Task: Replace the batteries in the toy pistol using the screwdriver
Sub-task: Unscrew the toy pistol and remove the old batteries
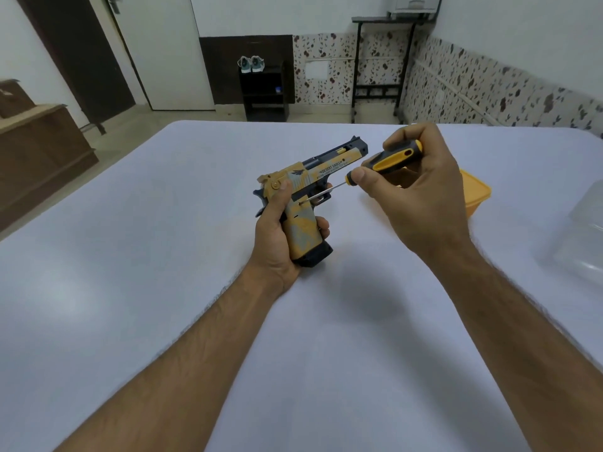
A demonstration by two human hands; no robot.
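A yellow, grey and dark blue toy pistol [321,168] is held upright above the white table, muzzle pointing away and to the right. My left hand [277,236] grips its handle, thumb up along the rear of the frame. My right hand [414,190] holds a black and yellow screwdriver [388,159] by the handle, fingertips pinching near the shaft. The thin metal shaft slants down to the left, and its tip touches the pistol's side just above the grip, near the trigger.
A yellow plastic container [474,195] lies on the white table [163,288] behind my right hand. A clear plastic container [584,236] stands at the right edge. Beyond the table are a shoe rack, a door and a wooden cabinet.
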